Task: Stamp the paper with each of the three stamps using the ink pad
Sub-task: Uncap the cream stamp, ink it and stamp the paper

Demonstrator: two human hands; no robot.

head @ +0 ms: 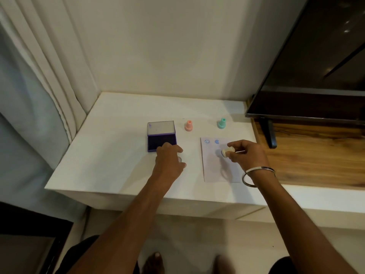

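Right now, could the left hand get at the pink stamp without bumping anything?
Probably yes. The left hand rests by the ink pad, and the pink stamp stands just beyond it, upright, with bare table between.

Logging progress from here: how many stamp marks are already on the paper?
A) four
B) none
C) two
C: two blue marks sit along the far edge of the paper, a round outline mark and a solid blue mark, while the right hand holds the cream stamp tilted over the sheet.
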